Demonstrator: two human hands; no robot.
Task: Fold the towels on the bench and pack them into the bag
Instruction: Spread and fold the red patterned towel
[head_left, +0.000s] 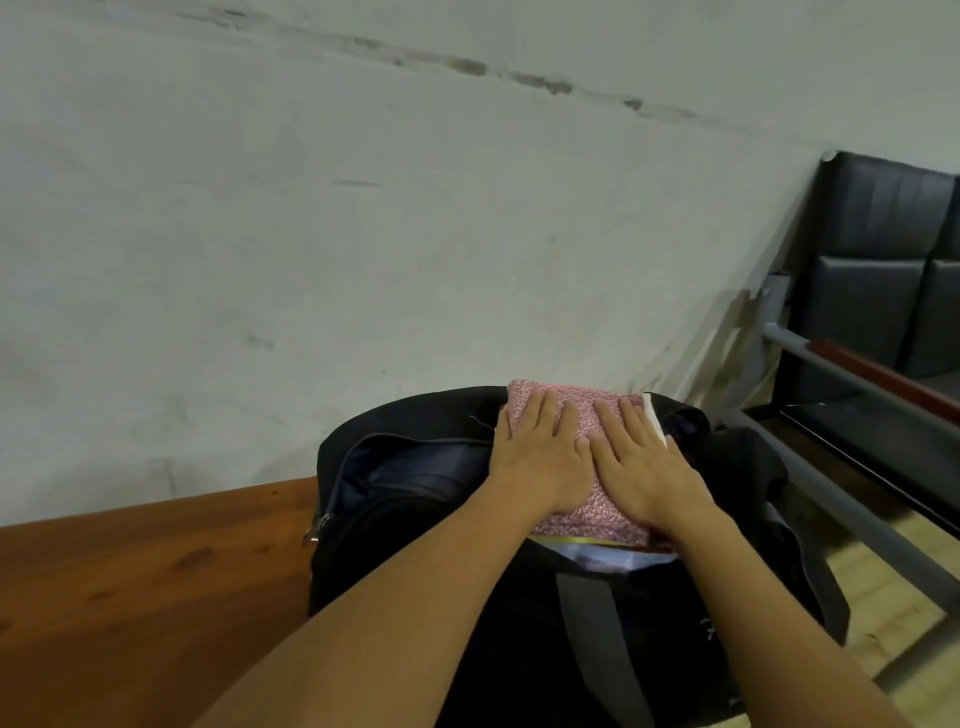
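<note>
Towel (582, 470) of pink speckled cloth, folded flat into a thick rectangle, lay in the open mouth of the black bag (415, 499), on top of other folded things whose white and yellow edges showed just under its near side. We had both hands on it: our left hand (540, 457) lay palm down on its left half with the fingers straight and together, and our right hand (641, 467) lay palm down on its right half with the fingers straight and slightly spread, the two thumbs almost touching in the middle. Neither hand gripped anything; both only pressed flat on the cloth. A white edge (655, 421) stuck up just beside the right fingertips. The bag stood on the brown wooden bench (130, 582), its side zipper (319, 525) open towards the left and a grey strap (597, 639) running down its near side. Behind it rose a stained pale wall (363, 234). To the right stood a grey metal frame (831, 493) with dark padded seats (878, 260).
</note>
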